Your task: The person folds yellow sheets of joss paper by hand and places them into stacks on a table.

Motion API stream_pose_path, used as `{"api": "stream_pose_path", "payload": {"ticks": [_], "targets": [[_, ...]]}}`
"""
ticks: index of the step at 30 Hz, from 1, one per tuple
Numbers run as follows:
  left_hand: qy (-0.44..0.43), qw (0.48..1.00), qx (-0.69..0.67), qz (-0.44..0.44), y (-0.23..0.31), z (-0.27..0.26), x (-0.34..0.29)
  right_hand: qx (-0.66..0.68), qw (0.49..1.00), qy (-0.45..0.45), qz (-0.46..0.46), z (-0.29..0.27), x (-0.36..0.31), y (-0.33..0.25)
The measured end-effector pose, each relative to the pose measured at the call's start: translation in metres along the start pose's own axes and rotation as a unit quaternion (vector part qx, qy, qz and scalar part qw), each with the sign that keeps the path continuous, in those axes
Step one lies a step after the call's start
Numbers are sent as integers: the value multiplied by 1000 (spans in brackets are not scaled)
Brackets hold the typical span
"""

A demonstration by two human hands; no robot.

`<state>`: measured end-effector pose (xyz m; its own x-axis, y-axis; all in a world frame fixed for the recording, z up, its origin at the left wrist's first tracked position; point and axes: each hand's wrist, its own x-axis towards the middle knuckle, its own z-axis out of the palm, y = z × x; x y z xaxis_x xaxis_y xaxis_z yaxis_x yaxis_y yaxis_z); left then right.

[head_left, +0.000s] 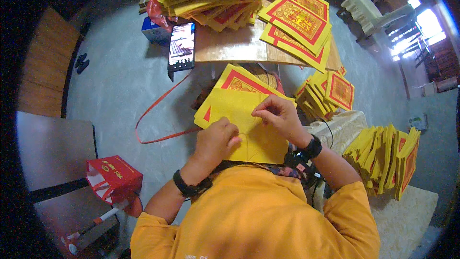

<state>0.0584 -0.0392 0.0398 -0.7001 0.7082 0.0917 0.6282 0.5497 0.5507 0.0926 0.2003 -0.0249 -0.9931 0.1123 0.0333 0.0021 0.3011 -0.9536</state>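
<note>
Yellow sheets of paper lie in my lap, a plain yellow face uppermost with a small red triangle at its left. Beneath them, at the far edge, a sheet with a red border and printed pattern sticks out. My left hand rests over the left part of the paper, fingers curled and closed. Just above its right part, my right hand is pinched, thumb against fingertips. A thin curved line, thread or crease, runs over the paper between them. Whatever either hand holds is too small or hidden to name.
Ahead, a wooden table bears a tall pile of yellow papers, printed sheets and a phone. More bundles stand at right. A red strap loops near my left arm; a red bag stands lower left.
</note>
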Motion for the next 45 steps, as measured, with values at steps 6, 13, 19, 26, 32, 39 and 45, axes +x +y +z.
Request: {"api": "stream_pose_path", "payload": {"ticks": [6, 13, 19, 26, 32, 39, 45], "targets": [[7, 989, 128, 80, 2, 9, -1, -129, 981, -57, -130, 0, 2, -75], [17, 992, 96, 81, 0, 11, -1, -136, 967, -45, -209, 0, 1, -75], [7, 998, -41, 53, -30, 40, -13, -220, 952, -42, -211, -8, 0, -77], [-42, 984, -161, -64, -13, -15, -6, -135, 984, -97, -67, -7, -4, -92], [-1, 1000, 9, 26, -10, -3, -14, -138, 987, -83, -2, 2, -15, -70], [7, 990, 133, 51, 5, 12, -6, -71, 995, -70, -21, 10, -23, -8], [-15, 989, 128, 71, 0, 15, -3, -135, 985, -87, -67, 6, -25, -2]]}}
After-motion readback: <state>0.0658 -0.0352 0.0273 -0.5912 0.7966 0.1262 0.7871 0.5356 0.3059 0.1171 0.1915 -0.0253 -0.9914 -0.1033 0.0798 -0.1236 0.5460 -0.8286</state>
